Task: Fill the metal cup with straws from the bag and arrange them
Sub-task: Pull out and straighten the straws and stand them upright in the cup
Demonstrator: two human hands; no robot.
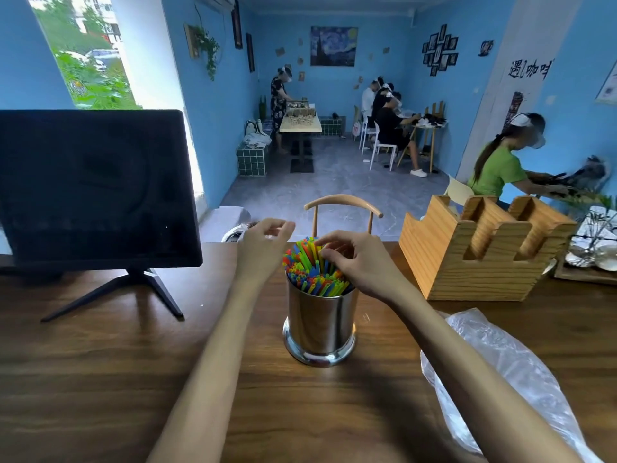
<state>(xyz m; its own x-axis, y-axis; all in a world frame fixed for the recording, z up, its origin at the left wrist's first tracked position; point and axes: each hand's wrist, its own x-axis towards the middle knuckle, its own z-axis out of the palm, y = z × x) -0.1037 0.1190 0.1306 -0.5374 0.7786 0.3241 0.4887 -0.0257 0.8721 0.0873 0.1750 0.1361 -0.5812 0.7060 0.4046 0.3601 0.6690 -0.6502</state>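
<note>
A shiny metal cup [320, 325] stands upright in the middle of the wooden table [100, 362]. It is packed with several colourful straws [309, 267] that stick out above its rim. My right hand [357, 259] is over the straws' tops, its fingers curled and pinching some of them. My left hand [262, 245] hovers just left of the straws with fingers loosely curled and nothing in it. A clear plastic bag [500, 372] lies crumpled on the table to the right, partly under my right forearm.
A black monitor [96, 185] on a stand fills the table's left side. A wooden holder [480, 252] stands at the right, with a tray of dishes [591, 248] beyond it. A chair back [344, 203] rises behind the table. People work in the room beyond.
</note>
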